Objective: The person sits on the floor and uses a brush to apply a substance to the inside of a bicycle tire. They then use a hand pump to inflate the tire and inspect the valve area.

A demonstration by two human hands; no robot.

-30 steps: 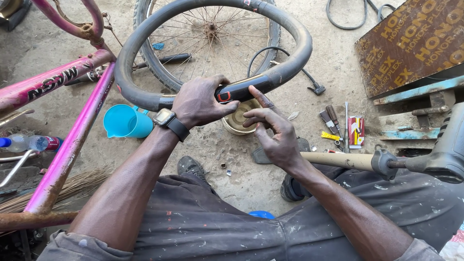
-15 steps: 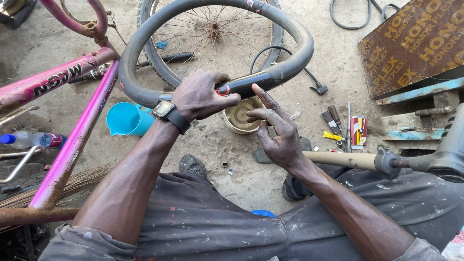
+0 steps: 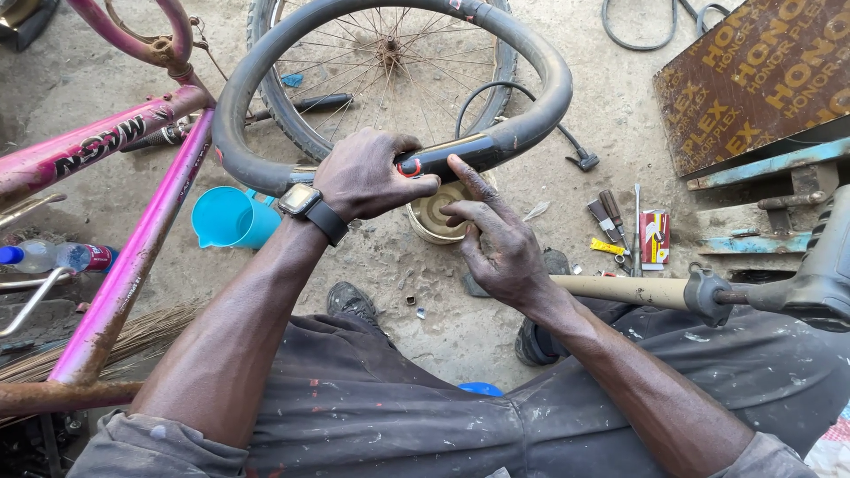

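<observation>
A black inflated inner tube (image 3: 522, 124) forms a ring held up in front of me. My left hand (image 3: 367, 173), with a black watch at the wrist, grips the tube's near side beside a red-edged patch (image 3: 409, 166). My right hand (image 3: 491, 239) is open, its forefinger tip pressed on the tube just right of that patch. A small open tin (image 3: 434, 217) stands on the ground right below both hands.
A spoked bicycle wheel (image 3: 381, 71) lies on the ground behind the tube. A pink bicycle frame (image 3: 133, 257) runs along the left, with a blue jug (image 3: 232, 218) beside it. Small tools (image 3: 620, 221) lie at the right near a brown board (image 3: 753, 80).
Both hands and the tube have shifted slightly up and left. My right forefinger has stayed on the tube by the patch while the left hand keeps its grip.
</observation>
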